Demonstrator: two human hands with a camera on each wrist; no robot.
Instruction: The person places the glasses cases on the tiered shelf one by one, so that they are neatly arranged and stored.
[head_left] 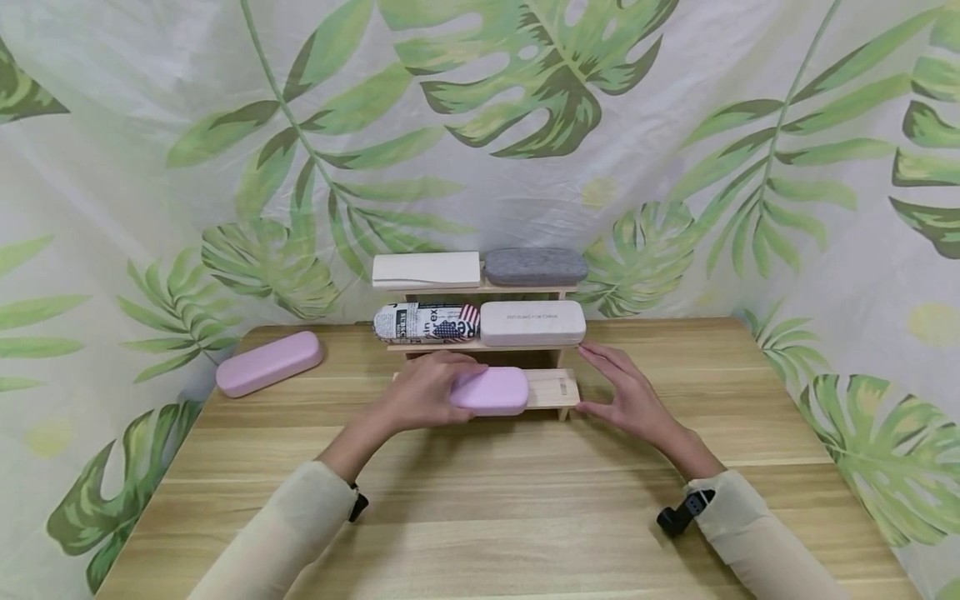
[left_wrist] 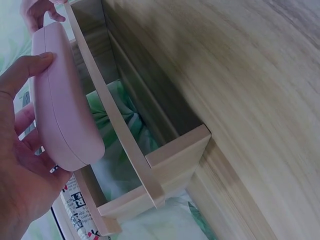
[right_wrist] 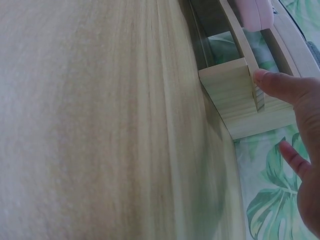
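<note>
My left hand (head_left: pixel 431 390) grips a pink glasses case (head_left: pixel 491 392) by its left end, over the lowest step of a wooden tiered stand (head_left: pixel 553 388). In the left wrist view, the thumb lies across the seam of the pink case (left_wrist: pixel 62 100) and the other fingers curl behind it. At the stand's right end is my right hand (head_left: pixel 630 396), fingers spread. Its thumb (right_wrist: pixel 280 85) touches the end of the stand's front rail (right_wrist: pixel 245 50) in the right wrist view.
A second pink case (head_left: pixel 270 364) lies on the table (head_left: pixel 480 517) at the left. The middle step bears a newsprint-patterned case (head_left: pixel 423 323) and a pale lettered case (head_left: pixel 532 323). On the top step sit a white case (head_left: pixel 426 270) and a grey case (head_left: pixel 536 267).
</note>
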